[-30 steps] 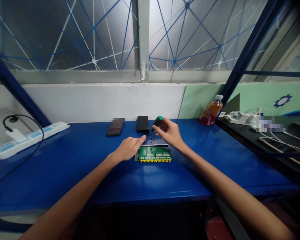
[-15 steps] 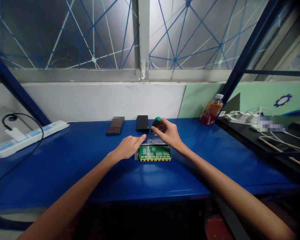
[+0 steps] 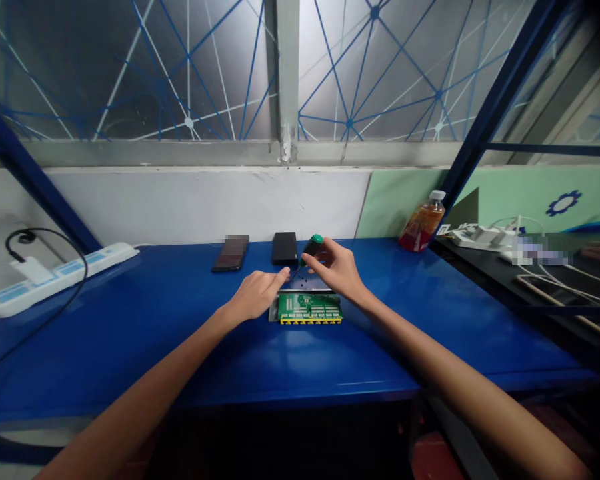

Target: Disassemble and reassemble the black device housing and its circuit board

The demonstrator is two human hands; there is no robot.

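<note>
A green circuit board (image 3: 311, 307) with a row of yellow-edged ports along its front sits in a thin metal case (image 3: 317, 282) on the blue table. The case has small dark holes in its raised plate. My left hand (image 3: 255, 295) grips the case's left side, thumb and forefinger pointing to its back left corner; the other fingers are partly hidden. In my right hand (image 3: 337, 265), closed around its handle, is a green-and-black screwdriver (image 3: 314, 245). It tilts, with its thin shaft slanting down left to the plate near my left fingertips.
Behind the case lie a black box (image 3: 285, 247) and a dark phone (image 3: 231, 253). A white power strip (image 3: 60, 280) with a black cable rests at the left. A drink bottle (image 3: 423, 221) stands back right, beside a black surface with chargers and white cables (image 3: 555, 277).
Both hands keep nearly the same positions on the case and screwdriver. The whole view has shifted very slightly.
</note>
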